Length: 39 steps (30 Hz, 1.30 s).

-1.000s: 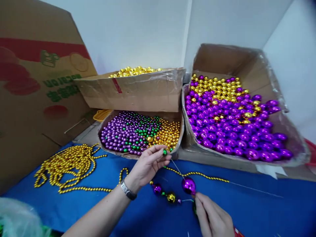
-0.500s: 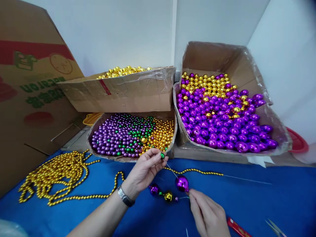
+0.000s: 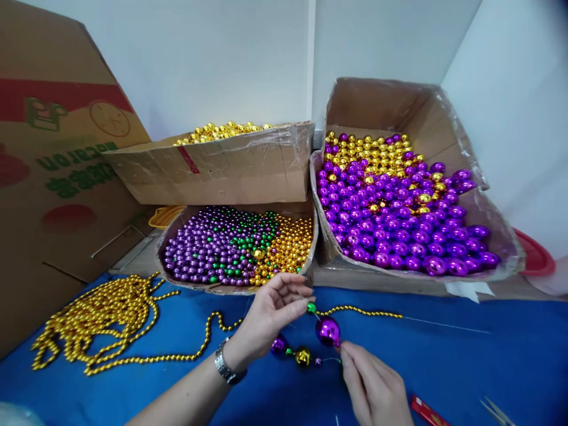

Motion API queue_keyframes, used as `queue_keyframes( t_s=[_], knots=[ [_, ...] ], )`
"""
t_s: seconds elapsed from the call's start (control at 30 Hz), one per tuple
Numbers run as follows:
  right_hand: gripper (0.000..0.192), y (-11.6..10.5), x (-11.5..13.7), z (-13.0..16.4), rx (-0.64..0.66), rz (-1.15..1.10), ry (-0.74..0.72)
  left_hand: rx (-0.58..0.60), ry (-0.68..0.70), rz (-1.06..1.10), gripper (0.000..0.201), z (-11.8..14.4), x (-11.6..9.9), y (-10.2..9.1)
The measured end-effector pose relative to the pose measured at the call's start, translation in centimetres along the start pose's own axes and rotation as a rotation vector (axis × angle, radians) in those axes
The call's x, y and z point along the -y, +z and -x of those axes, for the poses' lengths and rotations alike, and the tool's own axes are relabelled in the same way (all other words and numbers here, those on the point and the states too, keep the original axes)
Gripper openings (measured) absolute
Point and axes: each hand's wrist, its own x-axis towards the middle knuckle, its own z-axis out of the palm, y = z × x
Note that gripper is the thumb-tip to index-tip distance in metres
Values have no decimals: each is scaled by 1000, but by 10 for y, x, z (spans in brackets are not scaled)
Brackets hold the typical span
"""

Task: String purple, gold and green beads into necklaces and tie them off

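My left hand (image 3: 277,307), with a metal watch at its wrist, pinches at a small green bead (image 3: 312,307) threaded on a thin string. Just below the green bead, a large shiny purple bead (image 3: 328,331) is on the same string. My right hand (image 3: 377,384) is closed on the string at the lower end of the purple bead; its fingertips hide the exact grip. Further along the string lie a gold bead (image 3: 303,356), a small lilac bead (image 3: 318,361) and another purple bead (image 3: 278,345), beside my left wrist.
Behind my hands stands a box (image 3: 235,289) of small purple, green and gold beads, with another box (image 3: 248,171) above. A larger box (image 3: 328,254) of purple and gold balls is at right. Gold bead strands (image 3: 106,319) lie left; a red packet (image 3: 428,411) and tweezers (image 3: 494,411) lie right.
My left hand has moved down and slightly right, bringing the green bead along the string close to the large purple bead. My right hand has stayed nearly still.
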Motion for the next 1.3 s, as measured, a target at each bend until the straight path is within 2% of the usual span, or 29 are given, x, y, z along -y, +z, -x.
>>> queue_keyframes(
  t_s=[0.07, 0.2, 0.3, 0.4, 0.5, 0.57, 0.67, 0.73, 0.83, 1.0, 1.03, 1.1, 1.2, 1.3],
  knots=[
    [17, -2, -3, 2, 37, -61, 63, -1, 7, -63, 24, -5, -8, -7],
    [16, -4, -3, 4, 56, -135, 191, -107, 50, -256, 21, -19, -27, -22],
    [17, -4, -2, 2, 62, -176, 241, -37, 50, -445, 23, -24, -36, -21],
    [17, -6, -2, 2, 77, -186, 266, 9, 175, -736, 24, -32, -44, -26],
    [17, -8, -4, 5, 79, -185, 291, -50, 270, -1172, 26, -54, -51, -49],
    [18, -7, -5, 7, 70, -187, 309, -78, 201, -1484, 26, -74, -50, -73],
    [19, -4, -4, 8, 58, -194, 293, -45, 76, -1604, 15, -101, -40, -104],
    [20, -1, -2, 7, 45, -183, 263, -3, 29, -1578, 7, -112, -30, -116],
    [21, -1, -1, 5, 17, -152, 233, 35, 14, -1478, 6, -117, -22, -118],
    [22, -3, -3, 4, 18, -120, 213, 64, 56, -1163, 29, -95, -29, -91],
    [22, -3, -3, 4, 30, -121, 208, 63, 63, -1028, 31, -87, -30, -83],
    [20, -3, -3, 3, 46, -121, 198, 59, 34, -613, 29, -72, -32, -65],
    [18, -2, -3, 2, 40, -111, 167, 55, -90, 19, 22, -53, -29, -39],
    [17, -2, -3, 2, 55, -114, 166, 37, -176, 209, 22, -41, -25, -23]
  ],
)
